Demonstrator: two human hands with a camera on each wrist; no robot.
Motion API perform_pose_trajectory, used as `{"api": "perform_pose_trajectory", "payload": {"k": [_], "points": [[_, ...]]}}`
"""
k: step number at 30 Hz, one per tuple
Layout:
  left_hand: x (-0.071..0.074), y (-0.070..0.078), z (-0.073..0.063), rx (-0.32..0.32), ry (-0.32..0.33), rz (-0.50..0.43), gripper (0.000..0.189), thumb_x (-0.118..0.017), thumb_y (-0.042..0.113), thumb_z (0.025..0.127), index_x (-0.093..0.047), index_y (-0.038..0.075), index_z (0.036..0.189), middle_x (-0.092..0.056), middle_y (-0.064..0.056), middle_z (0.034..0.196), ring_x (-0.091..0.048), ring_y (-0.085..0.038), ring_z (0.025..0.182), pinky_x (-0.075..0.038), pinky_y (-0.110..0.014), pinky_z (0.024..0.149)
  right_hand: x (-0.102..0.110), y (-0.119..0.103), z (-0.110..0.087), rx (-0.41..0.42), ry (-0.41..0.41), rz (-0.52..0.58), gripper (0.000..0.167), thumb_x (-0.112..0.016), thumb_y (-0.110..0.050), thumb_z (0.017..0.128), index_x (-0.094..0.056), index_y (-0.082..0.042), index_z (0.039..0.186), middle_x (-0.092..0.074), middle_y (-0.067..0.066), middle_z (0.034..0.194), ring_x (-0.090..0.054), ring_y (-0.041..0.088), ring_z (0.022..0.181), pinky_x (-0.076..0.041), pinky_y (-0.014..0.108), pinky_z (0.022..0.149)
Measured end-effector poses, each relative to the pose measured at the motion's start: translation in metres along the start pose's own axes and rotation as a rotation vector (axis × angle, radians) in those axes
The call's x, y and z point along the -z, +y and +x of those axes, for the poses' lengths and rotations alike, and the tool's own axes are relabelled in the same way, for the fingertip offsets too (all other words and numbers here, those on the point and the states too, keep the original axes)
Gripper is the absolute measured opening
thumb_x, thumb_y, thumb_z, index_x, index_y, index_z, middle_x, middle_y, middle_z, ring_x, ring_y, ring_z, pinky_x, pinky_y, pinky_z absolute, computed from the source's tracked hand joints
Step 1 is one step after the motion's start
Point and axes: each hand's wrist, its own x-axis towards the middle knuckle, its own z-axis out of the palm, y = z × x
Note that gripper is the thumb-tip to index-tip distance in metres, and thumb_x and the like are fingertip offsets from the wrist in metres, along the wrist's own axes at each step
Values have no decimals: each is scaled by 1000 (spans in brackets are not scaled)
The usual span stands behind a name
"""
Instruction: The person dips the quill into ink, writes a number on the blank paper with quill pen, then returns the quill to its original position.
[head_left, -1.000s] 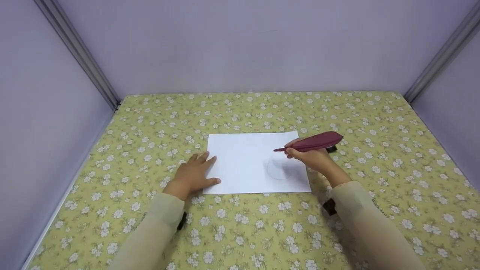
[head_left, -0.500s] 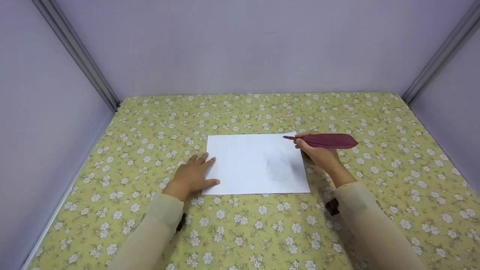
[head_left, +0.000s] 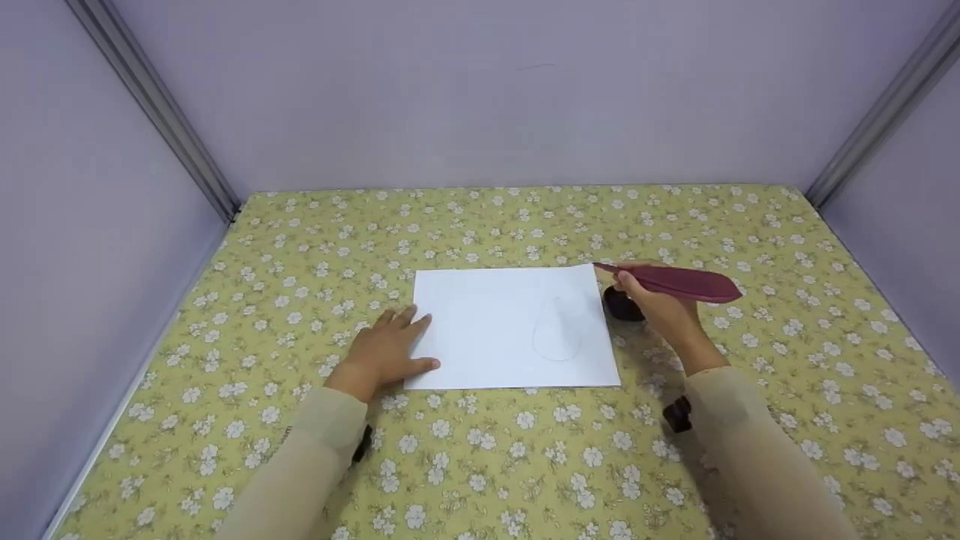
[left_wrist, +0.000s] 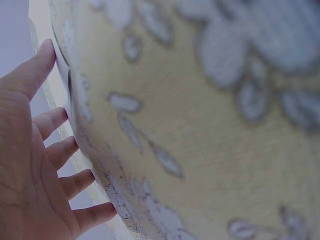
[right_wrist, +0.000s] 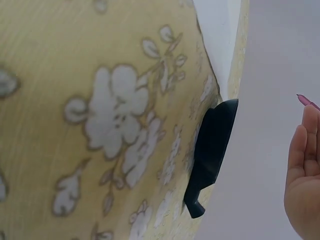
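Note:
A maroon feather quill pen (head_left: 686,283) is pinched between the thumb and fingers of my right hand (head_left: 667,311). Its tip (right_wrist: 299,96) is raised, by the far right corner of a white sheet of paper (head_left: 480,322). On the paper's right part is a thin teardrop outline (head_left: 534,335). My left hand (head_left: 382,351) lies spread over the paper's left edge, with thumb and fingers apart, as the left wrist view also shows. Below my right hand stands a dark, round-based object with a short neck (right_wrist: 215,140), just right of the paper; it looks like a pen stand.
A yellow-green cloth with white flowers (head_left: 480,465) covers the table. Pale lilac panels (head_left: 480,112) rise at the back and both sides, with grey metal posts (head_left: 154,105) at the corners. Dark wrist straps (head_left: 677,415) show by the sleeves.
My right hand has lifted the quill pen away from the drawn outline and moved right, toward the paper's far right corner. The dark object has come into fuller view. My left hand stays put.

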Motion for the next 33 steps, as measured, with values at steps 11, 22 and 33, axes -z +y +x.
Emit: {"api": "perform_pose_trajectory", "payload": {"k": [11, 22, 33], "points": [[0, 2, -1, -1, 7, 9, 80, -53, 61, 89, -28, 19, 152, -17, -10, 157, -15, -39, 141, -27, -63, 102, 15, 10, -4, -38, 36, 96, 53, -58, -46, 92, -62, -3, 123, -68, 8, 107, -62, 23, 100, -49, 34, 87], [0, 1, -1, 9, 2, -2, 80, -53, 60, 89, -27, 20, 152, -16, -8, 158, -13, -38, 142, -24, -63, 104, 29, 18, -14, -283, 86, 385, 54, -68, -50, 82, -62, -15, 123, -54, 9, 129, -42, 26, 126, -26, 47, 108], [1, 2, -2, 4, -2, -2, 80, -52, 60, 89, -26, 19, 153, -15, -9, 158, -13, -38, 141, -23, -64, 104, 45, 30, -15, -129, 87, 46, 49, -57, -51, 90, -62, -17, 125, -64, 4, 113, -56, 24, 101, -46, 35, 80]]}}
